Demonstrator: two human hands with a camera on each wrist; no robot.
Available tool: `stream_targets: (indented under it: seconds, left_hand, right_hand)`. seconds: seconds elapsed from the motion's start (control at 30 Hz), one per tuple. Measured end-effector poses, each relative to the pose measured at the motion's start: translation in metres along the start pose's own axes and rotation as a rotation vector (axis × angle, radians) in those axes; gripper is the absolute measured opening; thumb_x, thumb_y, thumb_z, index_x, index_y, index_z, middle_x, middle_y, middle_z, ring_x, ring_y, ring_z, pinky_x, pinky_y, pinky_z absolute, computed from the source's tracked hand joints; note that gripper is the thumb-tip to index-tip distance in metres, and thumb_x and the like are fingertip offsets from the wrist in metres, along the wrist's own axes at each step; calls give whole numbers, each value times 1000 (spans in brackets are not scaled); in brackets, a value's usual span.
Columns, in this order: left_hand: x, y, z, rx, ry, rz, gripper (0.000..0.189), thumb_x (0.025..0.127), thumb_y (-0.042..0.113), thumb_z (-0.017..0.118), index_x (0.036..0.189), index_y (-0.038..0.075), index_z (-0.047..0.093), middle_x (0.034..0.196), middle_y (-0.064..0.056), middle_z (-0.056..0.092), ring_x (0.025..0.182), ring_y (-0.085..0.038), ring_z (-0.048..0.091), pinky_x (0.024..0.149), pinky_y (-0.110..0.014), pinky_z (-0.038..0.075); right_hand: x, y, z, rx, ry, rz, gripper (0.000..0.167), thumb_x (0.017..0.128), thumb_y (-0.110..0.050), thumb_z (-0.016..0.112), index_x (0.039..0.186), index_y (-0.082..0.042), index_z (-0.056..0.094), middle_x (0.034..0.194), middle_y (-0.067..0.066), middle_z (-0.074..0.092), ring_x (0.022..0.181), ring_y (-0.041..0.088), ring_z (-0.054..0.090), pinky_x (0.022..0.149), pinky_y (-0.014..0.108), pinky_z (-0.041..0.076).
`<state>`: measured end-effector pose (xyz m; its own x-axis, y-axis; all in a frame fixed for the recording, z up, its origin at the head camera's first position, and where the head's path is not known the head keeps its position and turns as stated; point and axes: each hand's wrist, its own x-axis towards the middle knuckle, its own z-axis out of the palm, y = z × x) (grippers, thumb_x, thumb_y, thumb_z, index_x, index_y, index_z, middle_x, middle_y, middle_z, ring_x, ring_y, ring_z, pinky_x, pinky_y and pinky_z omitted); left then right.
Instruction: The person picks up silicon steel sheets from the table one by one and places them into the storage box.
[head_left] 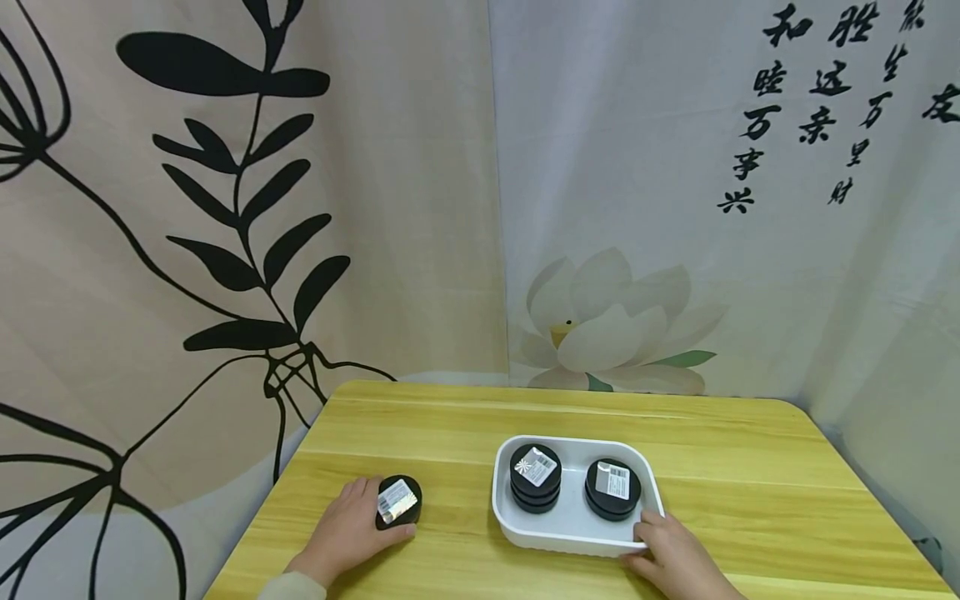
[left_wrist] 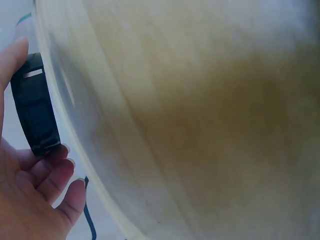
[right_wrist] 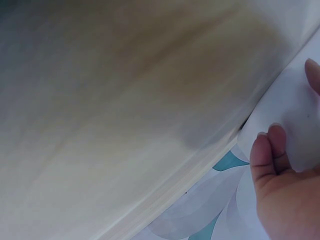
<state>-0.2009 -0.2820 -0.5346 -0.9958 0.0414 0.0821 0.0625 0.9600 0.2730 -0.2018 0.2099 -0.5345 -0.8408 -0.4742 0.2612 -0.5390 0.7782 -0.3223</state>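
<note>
In the head view, my left hand (head_left: 351, 529) grips a flat, round black canister (head_left: 410, 497) by its sides, left of centre on the table. A silvery barcode label is stuck on its upper face. The left wrist view shows the same black canister (left_wrist: 35, 105) edge-on between thumb and fingers. My right hand (head_left: 675, 557) pinches the front right corner of a white tray (head_left: 555, 541). Inside the tray stand two stacks of similar black canisters, a left stack (head_left: 536, 492) and a right stack (head_left: 612, 502), each with a label on top. Part of the right hand is cut off by the frame.
The yellow wood-grain table (head_left: 720, 467) has rounded far corners. Right behind it hangs a pale curtain (head_left: 420, 208) with black plants, a lotus and written characters. Table surface lies between the held canister and the tray.
</note>
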Motion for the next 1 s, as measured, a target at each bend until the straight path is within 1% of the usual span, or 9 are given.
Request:
stream_targets:
  seconds: [0.23, 0.47, 0.63, 0.83, 1.0]
  left_hand:
    - [-1, 4, -4, -6, -1, 0, 114, 69, 83, 68, 138, -5, 50, 134, -21, 58, 123, -36, 54, 101, -57, 47]
    - [2, 10, -9, -37, 19, 0, 111, 70, 82, 69, 139, -3, 50, 135, -18, 58, 124, -34, 54, 102, -56, 47]
    - [3, 15, -12, -32, 29, 6, 107, 71, 80, 70, 138, -1, 51, 134, -17, 58, 123, -32, 54, 102, -55, 48]
    - [5, 18, -12, -40, 32, 4, 106, 71, 79, 70, 138, -1, 52, 133, -16, 58, 121, -31, 55, 102, -54, 48]
    - [7, 20, -13, -42, 42, 19, 106, 71, 79, 70, 139, 0, 52, 133, -15, 58, 121, -29, 55, 103, -53, 47]
  right_hand:
    - [0, 1, 1, 1, 17, -21, 20, 78, -37, 84, 77, -26, 67, 82, -18, 51, 74, -1, 46, 65, 29, 44]
    - [1, 2, 1, 1, 7, 2, 19, 78, -36, 83, 77, -27, 66, 82, -20, 50, 75, -3, 44, 66, 28, 44]
    - [0, 1, 1, 2, 9, -5, 20, 79, -37, 83, 76, -27, 66, 81, -19, 49, 74, -3, 44, 65, 28, 43]
    - [1, 1, 1, -2, -10, 8, 20, 79, -36, 83, 76, -27, 65, 81, -19, 48, 73, -3, 43, 65, 28, 43]
    - [2, 1, 0, 5, -41, 28, 18, 80, -37, 82, 78, -26, 67, 82, -19, 49, 74, -2, 43, 66, 28, 43]
